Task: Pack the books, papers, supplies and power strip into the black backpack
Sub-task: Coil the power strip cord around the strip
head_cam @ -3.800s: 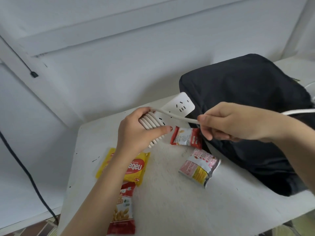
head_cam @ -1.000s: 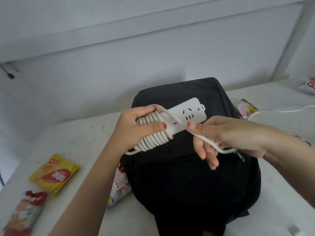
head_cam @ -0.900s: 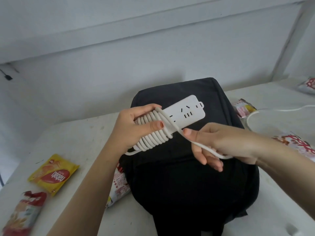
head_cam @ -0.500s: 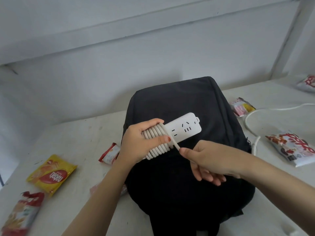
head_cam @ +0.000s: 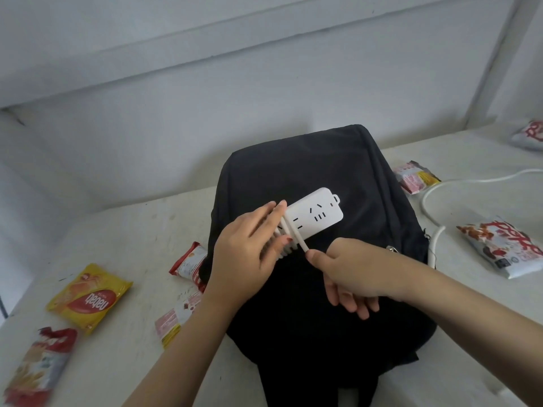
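Head view. Left hand (head_cam: 249, 251) grips the coiled end of the power strip (head_cam: 317, 214), held just above the black backpack (head_cam: 308, 171), which lies apparently closed on the table (head_cam: 132, 230). Right hand (head_cam: 352, 268) pinches the cord (head_cam: 297, 242) beside the strip, its other fingers loosely extended. Winding is unfinished: slack trails off to the right, and nothing visible is packed yet. Compared with half a second ago, the left wrist has rolled over and the strip sits lower.
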